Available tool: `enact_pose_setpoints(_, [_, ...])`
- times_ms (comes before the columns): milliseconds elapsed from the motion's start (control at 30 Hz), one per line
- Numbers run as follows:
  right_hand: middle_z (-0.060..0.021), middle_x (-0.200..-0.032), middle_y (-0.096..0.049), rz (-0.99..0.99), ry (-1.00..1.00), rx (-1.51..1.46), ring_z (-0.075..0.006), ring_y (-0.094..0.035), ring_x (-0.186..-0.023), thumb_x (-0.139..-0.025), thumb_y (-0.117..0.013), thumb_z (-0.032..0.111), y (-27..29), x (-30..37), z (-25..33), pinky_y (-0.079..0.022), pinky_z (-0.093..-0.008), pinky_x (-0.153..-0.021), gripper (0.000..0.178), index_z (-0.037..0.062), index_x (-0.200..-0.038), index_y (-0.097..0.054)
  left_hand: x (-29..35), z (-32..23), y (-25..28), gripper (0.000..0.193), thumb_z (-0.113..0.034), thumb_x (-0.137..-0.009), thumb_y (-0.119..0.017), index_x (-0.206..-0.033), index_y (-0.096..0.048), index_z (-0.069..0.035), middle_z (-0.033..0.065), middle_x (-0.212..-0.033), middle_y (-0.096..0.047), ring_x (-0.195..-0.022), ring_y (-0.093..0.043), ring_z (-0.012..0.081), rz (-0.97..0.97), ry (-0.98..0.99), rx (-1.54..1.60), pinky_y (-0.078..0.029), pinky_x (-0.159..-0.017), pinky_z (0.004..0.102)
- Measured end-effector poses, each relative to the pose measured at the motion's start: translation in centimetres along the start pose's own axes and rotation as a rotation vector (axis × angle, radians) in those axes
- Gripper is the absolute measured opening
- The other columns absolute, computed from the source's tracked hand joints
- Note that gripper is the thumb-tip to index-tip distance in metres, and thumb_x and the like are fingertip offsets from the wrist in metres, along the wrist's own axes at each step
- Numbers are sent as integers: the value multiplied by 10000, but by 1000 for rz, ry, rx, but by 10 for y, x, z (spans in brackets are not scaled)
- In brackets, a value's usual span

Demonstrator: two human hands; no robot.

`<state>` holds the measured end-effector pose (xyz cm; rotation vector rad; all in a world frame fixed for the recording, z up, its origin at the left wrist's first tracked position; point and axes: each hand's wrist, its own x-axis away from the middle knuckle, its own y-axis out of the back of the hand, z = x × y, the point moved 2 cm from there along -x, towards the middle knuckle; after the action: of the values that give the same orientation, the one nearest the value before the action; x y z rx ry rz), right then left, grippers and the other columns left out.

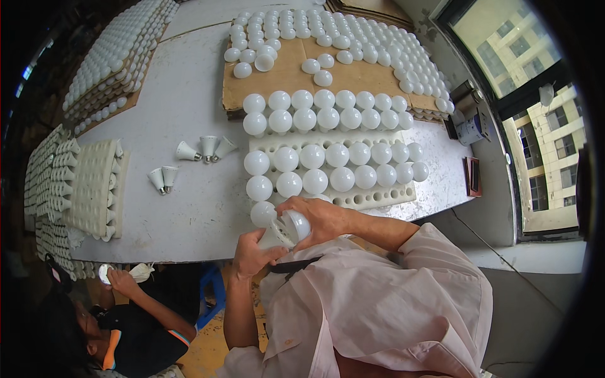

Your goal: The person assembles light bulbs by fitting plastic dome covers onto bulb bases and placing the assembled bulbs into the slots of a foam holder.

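Note:
Close to the table's front edge, my left hand (252,255) grips the white LED bulb base (276,237), tilted so its open end faces right. My right hand (322,219) is closed round a white dome-shaped bulb cover (297,225), held right against that open end; whether the two parts are joined I cannot tell. Just beyond my hands, rows of bulbs with round white covers (288,184) stand upright in a white foam tray (372,198), which has several bare holes along its near edge. Another such bulb (263,214) stands by my fingers.
Loose dome covers (322,78) lie on a stack of cardboard sheets (277,85) at the back. Several bulb bases (188,151) lie left of the tray. Stacked trays (94,183) and layered covers (113,50) fill the left side. A co-worker (145,321) sits at lower left, holding a bulb part.

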<state>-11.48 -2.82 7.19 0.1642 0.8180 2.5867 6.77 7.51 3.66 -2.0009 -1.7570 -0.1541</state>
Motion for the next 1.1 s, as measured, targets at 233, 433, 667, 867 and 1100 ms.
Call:
enact_pose_setpoints(233, [-213,-1063,-556,59,77,64,-394,-598,-949,-667,-815,266,-14,0,12,-516,-441,-775,796,-18,-1284,-399,6,-3,-5,401,-241,-737,-824,-919,-653,73,65,-730,-651,-526,-555,71,-4,-18,-125,-450,-459,196])
enact_pose_setpoints(433, [-231,-1031,-579,24,134,100,-396,-622,-892,-674,-796,303,-18,0,10,-528,-440,-746,762,-47,-1243,-430,8,0,-4,399,-252,-747,-817,-899,-648,77,71,-726,-649,-510,-552,74,2,-15,-139,-447,-447,200])
enact_pose_setpoints(667, [-182,-1021,-594,-202,340,44,-354,-619,-902,-646,-818,247,-22,-11,6,-528,-414,-743,672,4,-1190,-508,3,2,-7,357,-214,-774,-790,-903,-641,83,84,-734,-641,-479,-540,81,2,15,-47,-426,-414,193])
enact_pose_setpoints(867, [-125,-982,-579,-280,534,-156,-273,-592,-891,-639,-792,107,-24,0,-2,-508,-356,-731,444,24,-1027,-592,-1,-4,-23,320,-203,-814,-738,-903,-635,87,89,-723,-631,-463,-542,85,57,67,-12,-382,-373,186])
enact_pose_setpoints(1100, [-108,-961,-566,-352,367,-283,-269,-578,-878,-622,-765,83,-26,13,-9,-494,-349,-775,473,46,-1048,-564,-10,3,-27,357,-237,-815,-705,-930,-627,91,98,-729,-630,-440,-525,104,89,223,51,-365,-365,209])
